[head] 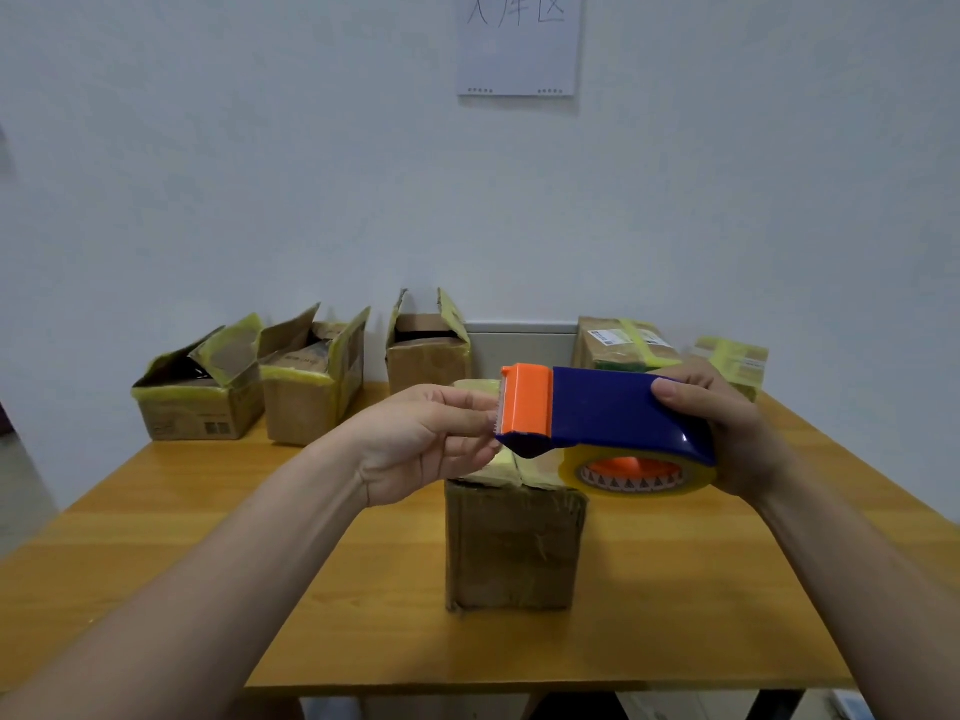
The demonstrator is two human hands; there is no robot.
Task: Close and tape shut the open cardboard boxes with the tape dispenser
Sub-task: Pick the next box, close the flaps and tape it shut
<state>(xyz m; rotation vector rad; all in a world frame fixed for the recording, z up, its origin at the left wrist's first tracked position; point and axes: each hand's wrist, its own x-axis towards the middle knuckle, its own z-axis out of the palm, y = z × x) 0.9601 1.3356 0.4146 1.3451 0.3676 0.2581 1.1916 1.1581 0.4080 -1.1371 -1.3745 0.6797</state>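
A blue and orange tape dispenser point(608, 415) with a roll of clear yellowish tape hangs above a closed cardboard box point(514, 548) at the table's middle. My right hand point(727, 433) grips the dispenser's rear end around the roll. The fingertips of my left hand point(431, 439) pinch at the tape end by the orange cutter. The box's flaps are folded down, with old yellowish tape on top. Three open boxes stand at the back: one at the far left point(200, 392), one beside it point(311, 381), one near the centre point(428, 345).
Two closed, taped boxes point(626, 345) point(737, 363) sit at the back right of the wooden table point(208, 537). A white wall with a paper sheet point(518, 44) rises behind. The table's front edge runs across the bottom of the view.
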